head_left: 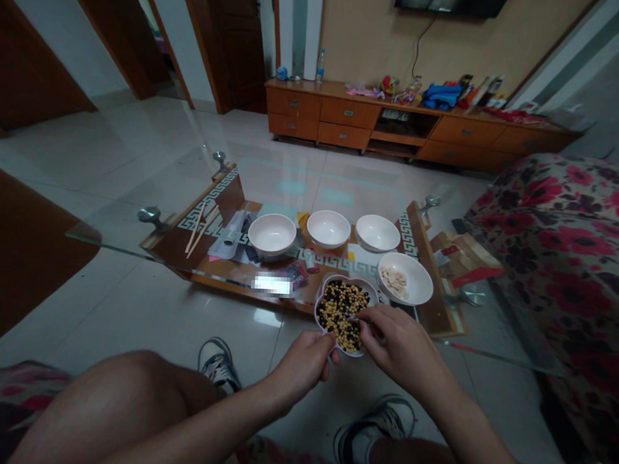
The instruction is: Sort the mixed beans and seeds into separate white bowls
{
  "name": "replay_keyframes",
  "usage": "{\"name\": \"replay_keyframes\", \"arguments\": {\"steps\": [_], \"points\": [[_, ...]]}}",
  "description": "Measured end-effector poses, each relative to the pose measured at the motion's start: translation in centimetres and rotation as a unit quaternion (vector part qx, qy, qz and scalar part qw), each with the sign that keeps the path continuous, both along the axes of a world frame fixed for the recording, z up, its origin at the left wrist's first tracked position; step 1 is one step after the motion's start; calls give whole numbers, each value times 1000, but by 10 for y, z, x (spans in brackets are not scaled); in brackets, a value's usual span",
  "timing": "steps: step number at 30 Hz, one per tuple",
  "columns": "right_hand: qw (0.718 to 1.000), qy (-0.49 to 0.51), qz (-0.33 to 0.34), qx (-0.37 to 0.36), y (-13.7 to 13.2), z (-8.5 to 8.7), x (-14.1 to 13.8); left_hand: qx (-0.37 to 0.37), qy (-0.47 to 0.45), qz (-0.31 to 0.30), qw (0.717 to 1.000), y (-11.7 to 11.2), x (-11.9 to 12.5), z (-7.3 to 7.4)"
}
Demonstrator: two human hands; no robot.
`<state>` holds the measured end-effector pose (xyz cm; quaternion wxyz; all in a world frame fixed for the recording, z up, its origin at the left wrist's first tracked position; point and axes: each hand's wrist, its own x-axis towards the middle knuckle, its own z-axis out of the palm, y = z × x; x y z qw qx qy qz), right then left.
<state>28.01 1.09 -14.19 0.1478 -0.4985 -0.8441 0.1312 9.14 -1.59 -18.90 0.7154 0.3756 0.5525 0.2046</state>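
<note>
My left hand (304, 363) grips the lower left rim of a scalloped white dish (320, 309), which holds a mix of yellow and black beans (340, 307). My right hand (402, 342) is over the dish's right side, its fingertips pinched on a small metal utensil (352, 318) among the beans. The utensil is mostly hidden by my fingers. A white bowl (420, 285) with pale pieces (394, 282) stands just beyond my right hand. Further back stand several white bowls, the nearest to the left (272, 234), with nothing visible inside.
The bowls stand on a glass-topped low table (119, 234) with a wooden shelf beneath. Chopsticks (201, 227) and packets lie at its left. A floral sofa (556, 229) is on the right, my knee and shoes are below, and a wooden cabinet (386, 119) stands behind.
</note>
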Motion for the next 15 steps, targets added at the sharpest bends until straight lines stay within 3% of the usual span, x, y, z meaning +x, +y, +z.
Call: {"name": "replay_keyframes", "arguments": {"steps": [15], "points": [[1000,-6,-1,3,0,-2,2,10,-1,-2,1000,0,-1,-3]]}}
